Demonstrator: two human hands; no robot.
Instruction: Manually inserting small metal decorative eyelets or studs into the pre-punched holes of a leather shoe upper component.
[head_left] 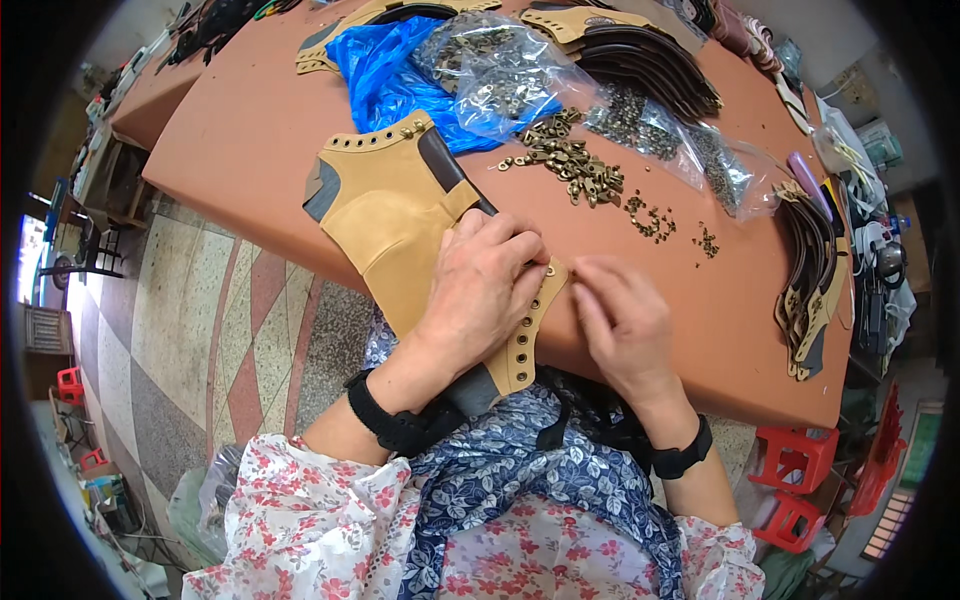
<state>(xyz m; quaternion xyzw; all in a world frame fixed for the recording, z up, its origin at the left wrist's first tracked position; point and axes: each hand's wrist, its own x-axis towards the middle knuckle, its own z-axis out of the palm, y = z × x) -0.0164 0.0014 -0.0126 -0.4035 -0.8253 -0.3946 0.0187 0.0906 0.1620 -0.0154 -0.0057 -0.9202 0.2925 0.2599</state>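
A tan leather boot upper (375,215) with dark brown and grey patches lies over the table's front edge and my lap. Rows of eyelets run along two of its edges, and small brass fittings sit at the far corner. My left hand (485,280) is closed on the upper beside the nearer eyelet row, its fingers curled at the edge. At the corner of that row is my right hand (630,325), slightly blurred, its thumb and fingers drawn together. Whatever those fingertips hold is too small to make out.
Loose brass fittings (580,165) lie in a heap beyond my hands, with small rivets (650,218) nearer. Behind are clear bags (500,75) of metal parts and a blue plastic bag (385,80). Stacked uppers (650,70) stand far back; more uppers (805,270) lie at the right edge.
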